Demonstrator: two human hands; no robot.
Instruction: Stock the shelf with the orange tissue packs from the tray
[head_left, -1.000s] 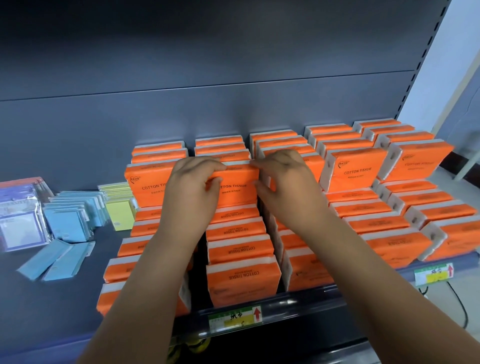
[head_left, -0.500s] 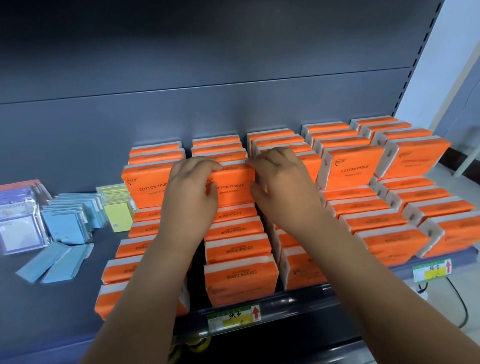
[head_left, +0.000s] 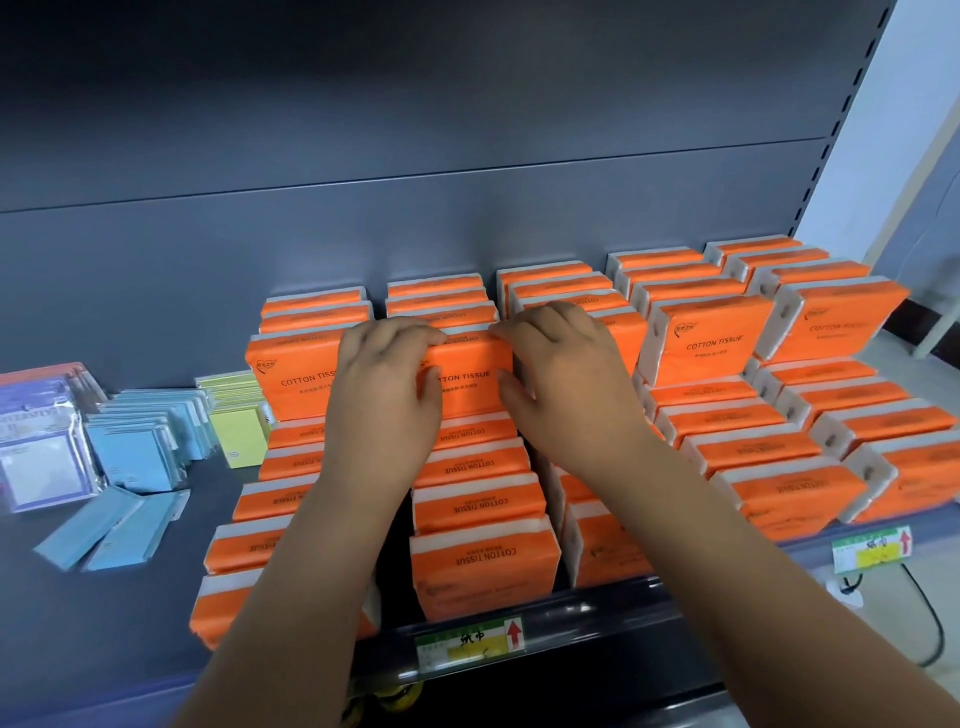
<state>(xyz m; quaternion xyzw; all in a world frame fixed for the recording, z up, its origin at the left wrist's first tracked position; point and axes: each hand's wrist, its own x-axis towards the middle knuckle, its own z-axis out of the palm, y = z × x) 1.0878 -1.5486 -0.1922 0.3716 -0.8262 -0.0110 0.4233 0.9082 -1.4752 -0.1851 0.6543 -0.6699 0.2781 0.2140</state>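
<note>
Shelf back panel (head_left: 467, 218): dark grey metal, one horizontal seam. A slotted upright runs down its right edge.

Shelf deck (head_left: 93, 613): dark grey, with a glossy black front rail.

Orange tissue packs (head_left: 711, 340): five columns fill the middle and right of the deck. Front packs lie flat and overlap like tiles. At the back a second tier sits on top of them, each column fronted by an upright pack. Upright faces read "COTTON TISSUE" under a small heart logo; on the flat packs the same words read upside down. Smaller print is illegible.

Left hand (head_left: 387, 384) and right hand (head_left: 563, 379): both grip one upright pack (head_left: 470, 364) in the second column from the left, upper tier. Left fingers (head_left: 410, 332) and right fingers (head_left: 524, 325) curl over its top edge, thumbs on the front face. "TTON TISSUE" shows between the hands.

Blue packs (head_left: 140, 447): stacked at the left, with two more lying flat in front.

Purple pouch (head_left: 36, 447): far left, lettering "…VERSITY" in part.

Yellow packs (head_left: 241, 431): just beside the leftmost orange column.

Price labels on the rail: centre label (head_left: 470, 642) and right label (head_left: 872, 551), green and yellow, each with a red up-arrow. The handwriting is not legible.
</note>
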